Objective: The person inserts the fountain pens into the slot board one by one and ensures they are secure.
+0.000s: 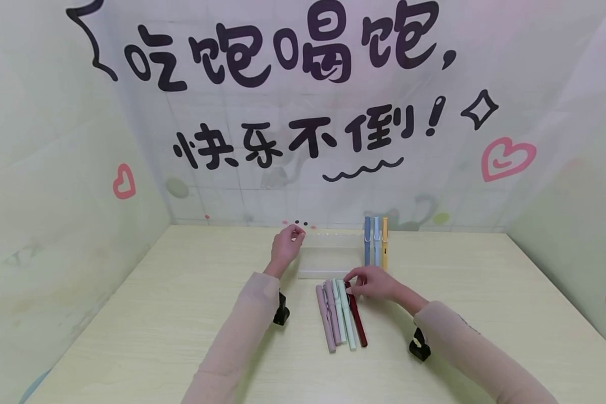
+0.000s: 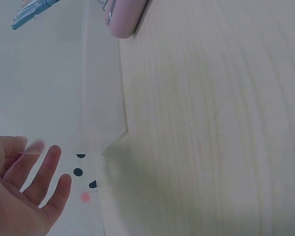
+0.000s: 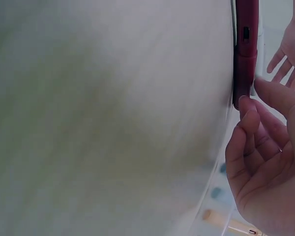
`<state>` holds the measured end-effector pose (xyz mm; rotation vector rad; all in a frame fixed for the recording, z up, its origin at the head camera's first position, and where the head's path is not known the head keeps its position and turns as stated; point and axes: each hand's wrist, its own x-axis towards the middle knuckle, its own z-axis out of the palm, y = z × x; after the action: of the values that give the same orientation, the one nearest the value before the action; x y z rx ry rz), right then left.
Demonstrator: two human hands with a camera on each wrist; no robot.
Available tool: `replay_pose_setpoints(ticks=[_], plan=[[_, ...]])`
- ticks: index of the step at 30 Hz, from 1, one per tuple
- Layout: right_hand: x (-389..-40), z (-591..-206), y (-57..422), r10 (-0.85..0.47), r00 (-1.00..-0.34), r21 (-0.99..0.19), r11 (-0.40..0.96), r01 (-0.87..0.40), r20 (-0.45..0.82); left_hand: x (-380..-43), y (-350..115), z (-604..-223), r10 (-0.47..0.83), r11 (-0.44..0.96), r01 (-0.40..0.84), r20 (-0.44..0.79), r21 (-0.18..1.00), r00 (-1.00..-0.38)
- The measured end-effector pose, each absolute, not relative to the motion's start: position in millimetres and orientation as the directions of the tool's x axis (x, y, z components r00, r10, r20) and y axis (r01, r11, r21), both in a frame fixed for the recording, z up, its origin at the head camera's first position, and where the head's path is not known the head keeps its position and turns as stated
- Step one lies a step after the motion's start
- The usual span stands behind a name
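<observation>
On the table lies a row of pens: two lilac pens, two mint-green pens and a dark red pen at the right end. My right hand has thumb and fingertips at the far end of the dark red pen, pinching it. Behind the row is a clear plastic holder. With thumb and forefinger, my left hand pinches its left edge; the other fingers spread loosely in the left wrist view. At the holder's right end rest a dark blue pen, a light blue pen and a yellow pen.
The pale wood-grain table ends at a printed backdrop with black lettering, just behind the holder. Light cloth walls rise at both sides. Each wrist carries a small black camera mount.
</observation>
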<state>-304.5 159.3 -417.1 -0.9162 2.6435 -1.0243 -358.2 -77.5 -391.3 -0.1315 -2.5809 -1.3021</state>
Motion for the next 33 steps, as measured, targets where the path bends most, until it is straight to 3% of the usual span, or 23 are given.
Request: replay_pose_setpoints(ticks=[21, 28, 33], plan=[[-298.3, -411.2, 160.1, -0.625, -0.779, -0.565, 0.631, -0.532, 0.035, -357.1, -77.3, -391.1, -0.025, 0.603, 0.204, 0.274, 0.772, -0.962], [-295.4, -410.2, 154.7, -0.570, -0.820, -0.468, 0.712, -0.523, 0.049, -357.5, -77.3, -391.6, -0.023, 0.600, 0.202, 0.270, 0.774, -0.963], [-293.5, -409.6, 152.7, -0.510, -0.859, -0.479, 0.746, -0.463, 0.036, -357.8, -77.2, -391.6, -0.024, 0.599, 0.202, 0.269, 0.775, -0.963]])
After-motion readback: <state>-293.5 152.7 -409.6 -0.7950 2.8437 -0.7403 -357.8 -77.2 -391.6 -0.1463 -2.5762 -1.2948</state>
